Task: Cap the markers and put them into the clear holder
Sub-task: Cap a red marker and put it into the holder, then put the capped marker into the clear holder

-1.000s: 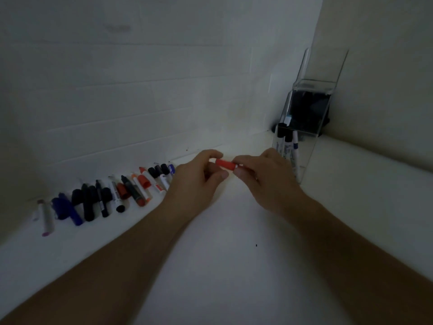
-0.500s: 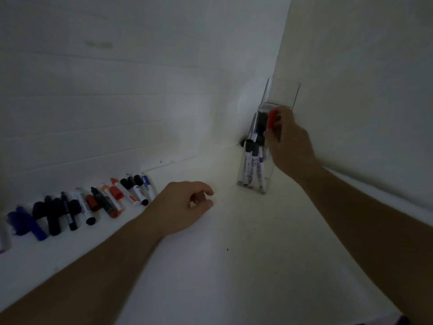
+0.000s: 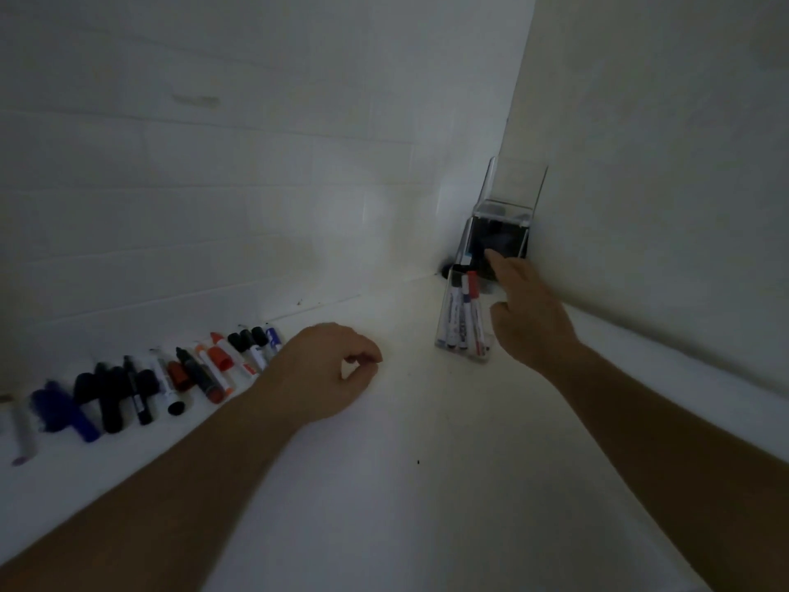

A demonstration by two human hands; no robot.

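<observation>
Standing upright in the clear holder (image 3: 463, 322) in the corner were a few capped markers, among them one with a red cap (image 3: 471, 280), so part of the job looked done. The right hand (image 3: 529, 318) hovered just beside the holder's right wall with its fingers loosely spread and one pointing up toward the dark upper part; it held nothing that could be seen. The left hand (image 3: 328, 369) rested on the white surface (image 3: 427, 484) between the holder and the row of markers (image 3: 170, 378), curled with thumb and forefinger nearly touching, and nothing showed inside that curl, though a small item could have been hidden there. Most of the work seemed left: the row along the wall (image 3: 213, 207) was long, a mix of black, red, orange and blue markers and what looked like loose caps lying among them. In the dim, soft picture it was hard to tell which of those markers were capped and which were bare. Each remaining one would need its matching cap pressed on, then a trip across to the holder, which stood well apart from the far end of the row.
</observation>
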